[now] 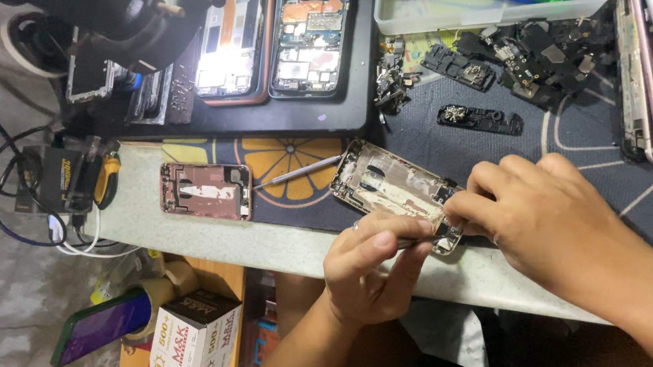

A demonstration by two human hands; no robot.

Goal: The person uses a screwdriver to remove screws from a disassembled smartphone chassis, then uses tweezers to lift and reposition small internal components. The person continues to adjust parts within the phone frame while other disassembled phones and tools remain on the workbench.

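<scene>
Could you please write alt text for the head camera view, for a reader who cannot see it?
Two bare hands work on an opened phone frame at a table's edge: the left hand holds a thin metal tool against its corner, the right hand steadies it. A second pink frame and a screwdriver lie to the side, with two opened phones behind.

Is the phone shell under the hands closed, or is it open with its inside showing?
Open: the phone shell lies with its bare inside facing up, with no screen or cover on it.
</scene>
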